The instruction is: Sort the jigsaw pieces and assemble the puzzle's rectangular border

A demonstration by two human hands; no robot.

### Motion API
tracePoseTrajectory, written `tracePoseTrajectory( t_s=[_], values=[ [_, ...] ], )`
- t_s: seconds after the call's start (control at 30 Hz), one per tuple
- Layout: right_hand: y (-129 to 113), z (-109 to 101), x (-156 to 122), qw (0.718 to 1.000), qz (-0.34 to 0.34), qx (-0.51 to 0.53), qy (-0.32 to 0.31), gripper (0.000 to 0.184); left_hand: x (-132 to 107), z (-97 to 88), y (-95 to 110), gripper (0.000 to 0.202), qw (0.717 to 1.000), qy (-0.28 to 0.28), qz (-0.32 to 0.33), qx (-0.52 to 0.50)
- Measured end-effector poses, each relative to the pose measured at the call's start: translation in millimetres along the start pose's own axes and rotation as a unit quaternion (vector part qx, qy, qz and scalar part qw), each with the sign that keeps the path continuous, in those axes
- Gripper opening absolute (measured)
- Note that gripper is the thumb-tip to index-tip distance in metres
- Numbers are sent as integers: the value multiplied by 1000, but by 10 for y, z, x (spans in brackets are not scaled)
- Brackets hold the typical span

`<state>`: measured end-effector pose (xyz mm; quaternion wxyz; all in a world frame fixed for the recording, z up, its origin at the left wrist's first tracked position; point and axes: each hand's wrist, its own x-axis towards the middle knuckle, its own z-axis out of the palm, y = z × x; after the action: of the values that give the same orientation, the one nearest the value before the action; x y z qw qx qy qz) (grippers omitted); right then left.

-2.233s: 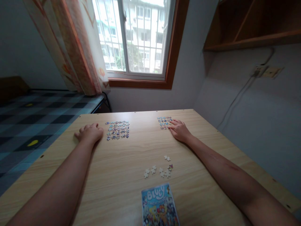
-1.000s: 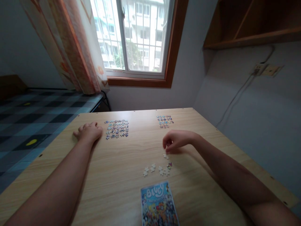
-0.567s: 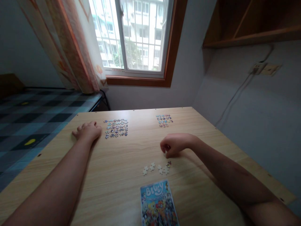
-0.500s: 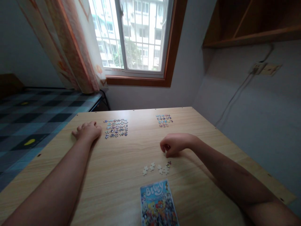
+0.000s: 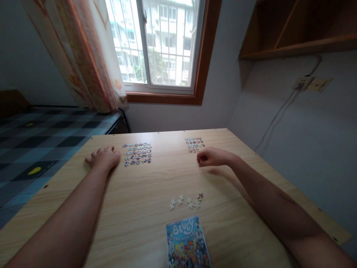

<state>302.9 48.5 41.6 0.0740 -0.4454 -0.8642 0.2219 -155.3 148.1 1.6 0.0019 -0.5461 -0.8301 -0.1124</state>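
One box (image 5: 187, 242), big patch (image 5: 138, 154), small patch (image 5: 194, 144), five-ish loose pieces (image 5: 190, 203). Right hand (image 5: 210, 157) curled closed, can't see around what; left hand (image 5: 103, 158) flat on table (image 5: 145, 182).

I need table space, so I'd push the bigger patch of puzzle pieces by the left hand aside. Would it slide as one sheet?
Probably not: the patch shows gaps between its pieces, so they seem laid loose and would likely bunch or scatter. Being flat and thin, they should not roll. The smooth table likely lets them slide easily.

Wooden table (image 5: 134, 223), loose puzzle pieces (image 5: 185, 203), puzzle box (image 5: 187, 242)
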Motion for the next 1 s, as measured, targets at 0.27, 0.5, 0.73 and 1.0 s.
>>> tracePoseTrajectory(
  t_s=[0.27, 0.5, 0.73, 1.0],
  values=[
    [641, 65, -56, 966, 112, -145, 182, 14, -3, 10, -1, 60, 1000, 0, -1, -1],
    [695, 139, -19, 959, 105, -178, 195, 19, 10, 24, -19, 60, 1000, 3, 2, -1],
    [684, 229, 7, 949, 105, -196, 224, 26, 2, 12, -4, 60, 1000, 0, -2, 1],
    [680, 323, 91, 944, 114, -207, 229, 30, -16, -14, 13, 62, 1000, -7, -7, 7]
  ],
)
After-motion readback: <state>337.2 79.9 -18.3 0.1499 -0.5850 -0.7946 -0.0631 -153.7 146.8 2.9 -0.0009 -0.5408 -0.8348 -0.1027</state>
